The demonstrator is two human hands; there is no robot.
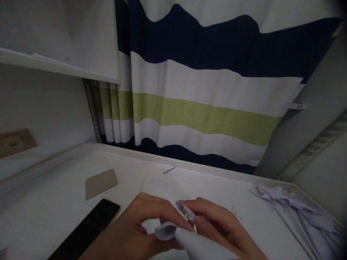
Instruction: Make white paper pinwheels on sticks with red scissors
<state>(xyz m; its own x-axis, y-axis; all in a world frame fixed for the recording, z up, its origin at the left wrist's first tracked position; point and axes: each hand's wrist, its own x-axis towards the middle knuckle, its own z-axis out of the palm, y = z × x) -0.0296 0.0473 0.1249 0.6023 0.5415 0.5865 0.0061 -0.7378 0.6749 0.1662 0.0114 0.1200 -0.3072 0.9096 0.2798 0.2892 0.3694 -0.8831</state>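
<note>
A sheet of white paper (202, 243), curled into loose folds, is held between my two hands near the bottom of the view. My left hand (146, 224) pinches it from the left, thumb below and index finger on top. From the right, my right hand (217, 220) grips another folded part, its fingertips close to those of the left. A small pale tip shows between the fingers, too small to name. The lower end of the paper runs out of the frame.
Left of my hands, a dark phone (89, 227) lies on the white desk (130, 180), with a brown cardboard piece (101, 183) behind it. Crumpled paper pieces with thin sticks (300, 213) lie at the right. A striped curtain (203, 90) hangs behind; a shelf (59, 68) juts out upper left.
</note>
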